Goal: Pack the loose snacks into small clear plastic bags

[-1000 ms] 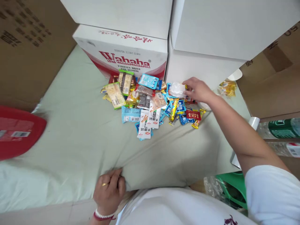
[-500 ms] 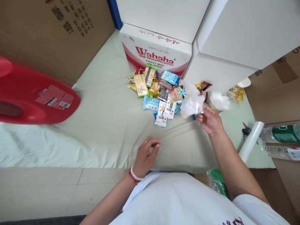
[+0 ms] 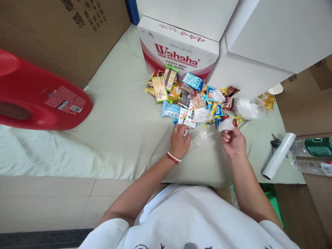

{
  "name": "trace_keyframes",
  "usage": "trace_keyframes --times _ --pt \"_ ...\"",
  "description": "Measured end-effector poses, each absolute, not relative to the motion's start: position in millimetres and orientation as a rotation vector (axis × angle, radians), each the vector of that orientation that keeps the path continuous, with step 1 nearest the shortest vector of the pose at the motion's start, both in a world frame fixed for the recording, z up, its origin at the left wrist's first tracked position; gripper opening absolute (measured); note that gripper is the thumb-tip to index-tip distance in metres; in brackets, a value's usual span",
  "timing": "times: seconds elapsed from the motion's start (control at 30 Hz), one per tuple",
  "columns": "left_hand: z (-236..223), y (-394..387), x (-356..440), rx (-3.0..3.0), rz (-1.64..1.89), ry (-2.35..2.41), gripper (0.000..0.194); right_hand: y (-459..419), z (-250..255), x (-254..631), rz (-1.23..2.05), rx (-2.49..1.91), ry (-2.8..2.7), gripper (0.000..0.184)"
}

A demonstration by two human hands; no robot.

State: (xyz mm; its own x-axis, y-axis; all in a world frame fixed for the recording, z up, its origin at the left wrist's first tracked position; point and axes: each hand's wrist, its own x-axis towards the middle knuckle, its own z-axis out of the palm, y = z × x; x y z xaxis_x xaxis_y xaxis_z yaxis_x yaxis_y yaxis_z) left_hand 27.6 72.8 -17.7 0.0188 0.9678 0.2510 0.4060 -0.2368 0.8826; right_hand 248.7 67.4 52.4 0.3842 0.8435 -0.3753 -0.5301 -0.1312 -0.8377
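My left hand (image 3: 181, 141), wearing a bead bracelet, reaches the lower end of a white snack packet (image 3: 183, 116). Its fingers are bent, with the thumb apart from them, and they hide part of that packet. My right hand (image 3: 234, 142) pinches a small translucent plastic bag (image 3: 226, 125) just in front of the pile. Around both hands lie wrapped snacks: a blue packet (image 3: 171, 110), a cream biscuit packet (image 3: 159, 89) and several others. Thin clear plastic bags, one of them flat on the cloth (image 3: 199, 138), lie over and beside the pile.
A Wahaba-style white-and-red carton, printed "Wahaha" (image 3: 178, 52), stands behind the snacks. At left is a red plastic jug (image 3: 44, 93) before a brown box (image 3: 52, 41). A bunched clear bag (image 3: 246, 108), scissors (image 3: 275, 141), a white roll (image 3: 278, 156) and plastic bottles (image 3: 316, 148) are at right.
My left hand has moved forward and right to the white packets. The plastic in my right hand has come off the pile, leaving other thin bags spread there.
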Motion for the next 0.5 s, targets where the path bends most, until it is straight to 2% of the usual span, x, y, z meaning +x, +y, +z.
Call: trace_keyframes --times 0.07,0.13,0.2,0.27,0.37,0.5 --pt "-15.1 89.6 28.9 1.839 1.188 1.425 0.023 98.1 56.1 267.1 0.932 -1.304 -0.429 0.023" --pt "-9.7 109.1 35.2 2.055 1.121 1.37 0.035 135.9 60.4 281.1 0.762 -1.433 -0.549 0.021" --pt "-3.6 128.4 44.6 2.251 0.995 1.29 0.042 170.5 65.5 289.4 0.778 -1.558 -0.637 0.017" --pt "2.6 143.3 52.9 2.318 0.899 1.265 0.032 189.0 70.6 291.7 0.809 -1.631 -0.724 0.011" --pt "12.5 148.9 54.5 2.137 1.012 1.282 0.014 168.4 71.8 282.6 0.703 -1.583 -0.909 0.014" --pt "24.4 122.7 36.0 1.51 1.278 1.269 0.026 76.0 46.1 250.6 0.593 -1.544 -1.321 0.025"
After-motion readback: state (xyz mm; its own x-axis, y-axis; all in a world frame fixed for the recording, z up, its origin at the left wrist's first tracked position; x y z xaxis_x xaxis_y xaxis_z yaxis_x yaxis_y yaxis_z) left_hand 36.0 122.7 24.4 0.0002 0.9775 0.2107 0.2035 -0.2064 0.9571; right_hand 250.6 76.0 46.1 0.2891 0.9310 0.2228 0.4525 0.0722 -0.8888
